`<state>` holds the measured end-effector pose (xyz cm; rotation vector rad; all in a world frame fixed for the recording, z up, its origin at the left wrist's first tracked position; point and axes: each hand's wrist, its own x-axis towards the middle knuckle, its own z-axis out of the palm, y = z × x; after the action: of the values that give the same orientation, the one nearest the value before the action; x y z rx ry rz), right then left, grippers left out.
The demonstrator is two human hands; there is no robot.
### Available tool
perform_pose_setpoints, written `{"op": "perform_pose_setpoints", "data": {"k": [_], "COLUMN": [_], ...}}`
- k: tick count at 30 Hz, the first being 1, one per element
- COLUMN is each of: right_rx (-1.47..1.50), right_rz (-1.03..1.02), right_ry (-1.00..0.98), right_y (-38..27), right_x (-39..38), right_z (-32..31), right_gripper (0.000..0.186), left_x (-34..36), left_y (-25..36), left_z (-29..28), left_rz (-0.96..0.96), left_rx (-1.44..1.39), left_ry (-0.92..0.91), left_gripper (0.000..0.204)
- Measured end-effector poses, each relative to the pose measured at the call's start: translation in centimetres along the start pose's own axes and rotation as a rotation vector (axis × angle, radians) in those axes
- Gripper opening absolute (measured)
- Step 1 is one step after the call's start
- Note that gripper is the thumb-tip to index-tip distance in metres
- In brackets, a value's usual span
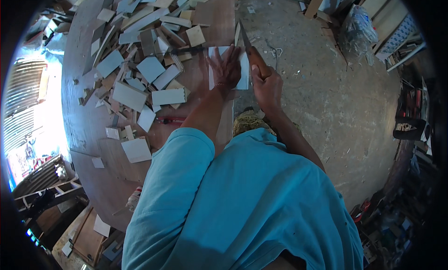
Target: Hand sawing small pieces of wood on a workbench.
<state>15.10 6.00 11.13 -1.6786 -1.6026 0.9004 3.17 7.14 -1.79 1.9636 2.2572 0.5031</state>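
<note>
My left hand (225,69) lies flat with fingers spread on a white board (243,79) at the table's right edge. The board's right side reaches past that edge. In my right hand (268,89) is a handsaw (258,60), gripped by its brown wooden handle. Its dark blade points away from me, along the board's right side; I cannot tell whether the teeth touch the board. Left of the board is a slim black tool (187,50), its kind unclear. A red tool (171,120) rests beside my left forearm.
Many white and bare wood offcuts (130,96) are heaped over the left of the brown table (210,17). Right of the table edge is the concrete floor (326,97), with a thin cord (275,53) and small scraps. A clear plastic bag (360,29) stands by boards at far right.
</note>
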Motion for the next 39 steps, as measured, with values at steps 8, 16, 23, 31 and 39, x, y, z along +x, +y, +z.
{"op": "perform_pose_setpoints", "data": {"k": [8, 16, 23, 31, 39], "right_rx": [-0.002, 0.069, 0.073, 0.032, 0.108], "right_rz": [-0.016, 0.071, 0.039, -0.049, -0.064], "right_ry": [0.042, 0.023, 0.011, 0.024, -0.005], "right_y": [0.8, 1.9, 2.0, 2.2, 1.4], "right_x": [0.0, -1.4, -0.7, -0.7, -0.7], "right_z": [0.8, 1.2, 0.9, 0.4, 0.8], "right_gripper": [0.032, 0.027, 0.026, 0.026, 0.027], "left_x": [2.1, 0.1, -4.5, -5.5, -6.1], "left_y": [-1.0, -1.1, 1.9, 3.0, 0.2], "left_z": [0.6, -0.4, -2.4, -2.8, -1.2], "left_rz": [0.049, -0.035, -0.265, -0.299, -0.232], "left_rx": [-0.121, -0.034, -0.026, 0.028, 0.055], "left_ry": [0.116, 0.036, -0.151, -0.3, -0.095], "left_gripper": [0.049, 0.059, 0.099, 0.105, 0.079]}}
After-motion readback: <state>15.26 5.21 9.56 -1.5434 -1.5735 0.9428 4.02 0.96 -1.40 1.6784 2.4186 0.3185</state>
